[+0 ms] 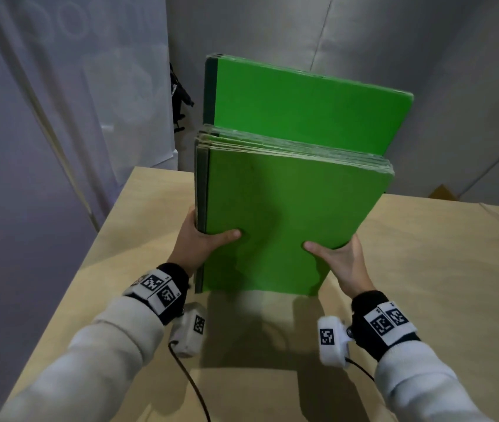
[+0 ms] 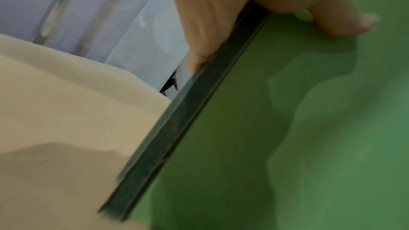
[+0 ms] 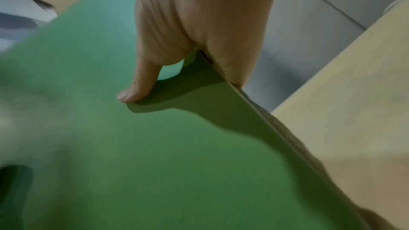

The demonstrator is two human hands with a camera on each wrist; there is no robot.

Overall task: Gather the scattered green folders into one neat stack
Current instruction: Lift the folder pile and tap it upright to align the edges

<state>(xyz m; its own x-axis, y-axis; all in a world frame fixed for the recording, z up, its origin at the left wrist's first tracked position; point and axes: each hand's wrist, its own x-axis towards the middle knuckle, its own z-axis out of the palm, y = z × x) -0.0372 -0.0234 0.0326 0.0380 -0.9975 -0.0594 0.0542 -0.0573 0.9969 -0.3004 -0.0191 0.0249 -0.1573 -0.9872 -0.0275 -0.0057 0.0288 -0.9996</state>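
Note:
A stack of several green folders (image 1: 288, 220) stands upright on its lower edge on the wooden table (image 1: 425, 269), tilted a little. One folder (image 1: 303, 111) at the back sticks up well above the others. My left hand (image 1: 199, 239) grips the dark spine side, thumb on the front cover, fingers behind. My right hand (image 1: 336, 257) grips the opposite edge the same way. The left wrist view shows the spine (image 2: 188, 123) and thumb (image 2: 345, 22) on the green cover (image 2: 309, 128). The right wrist view shows the thumb (image 3: 137, 88) pressed on the cover (image 3: 155, 155).
The table's left edge (image 1: 96, 254) and far edge (image 1: 157, 170) lie close to the stack. A pale curtain (image 1: 59, 117) hangs at the left and a grey wall (image 1: 425, 56) behind. A black object (image 1: 179, 95) hangs by the curtain's edge.

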